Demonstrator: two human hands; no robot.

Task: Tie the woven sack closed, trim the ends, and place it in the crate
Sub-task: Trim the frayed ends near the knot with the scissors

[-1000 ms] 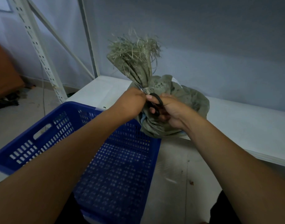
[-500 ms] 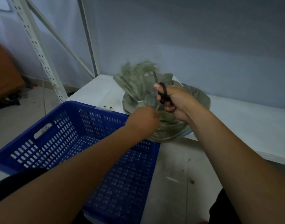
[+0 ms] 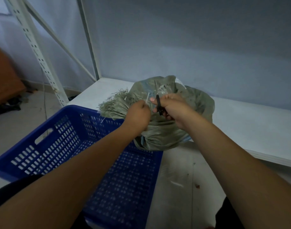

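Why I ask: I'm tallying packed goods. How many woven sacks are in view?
1. The woven sack lies on the white shelf's front edge, by the blue crate's far corner. The crate's visible part holds none; the left arm hides some of it.

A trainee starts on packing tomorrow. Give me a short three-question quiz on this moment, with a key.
1. Short answer: what does the left hand pinch?
2. Which hand holds the scissors? A: left hand. B: right hand. C: neither.
3. True or false: the sack lies in the crate.
Key: 1. A thin white strip at the sack's neck. 2. B. 3. False: it lies on the shelf.
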